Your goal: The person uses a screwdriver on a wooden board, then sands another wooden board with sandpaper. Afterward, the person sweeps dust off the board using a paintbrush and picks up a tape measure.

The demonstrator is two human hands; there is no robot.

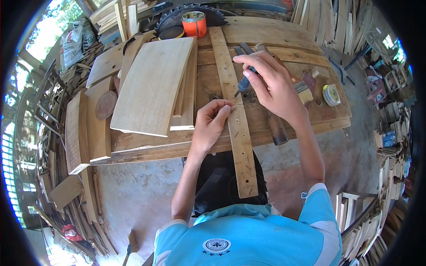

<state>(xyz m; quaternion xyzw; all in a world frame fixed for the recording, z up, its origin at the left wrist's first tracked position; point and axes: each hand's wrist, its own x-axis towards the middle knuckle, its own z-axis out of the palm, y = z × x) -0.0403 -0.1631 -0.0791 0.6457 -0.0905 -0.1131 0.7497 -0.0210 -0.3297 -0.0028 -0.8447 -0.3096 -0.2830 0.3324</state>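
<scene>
A long wooden strip (242, 150) with several holes and small nail-like pieces lies across the workbench, its near end reaching past the front edge. My left hand (210, 124) rests at the strip's left edge, thumb and forefinger pinched together; whatever is between them is too small to make out. My right hand (279, 86) is above the strip, fingers curled round a dark blue tool with a narrow tip (242, 85). That tip points down at the strip, just beyond my left fingertips; I cannot tell whether it touches. Part of the tool is hidden by my fingers.
Wide boards (153, 84) are stacked left on the workbench (142, 155). An orange can (194, 25) and circular saw blade (166, 20) are at the back. Right of the strip lie a wooden handle (277, 126), brush (304, 94) and round container (331, 95).
</scene>
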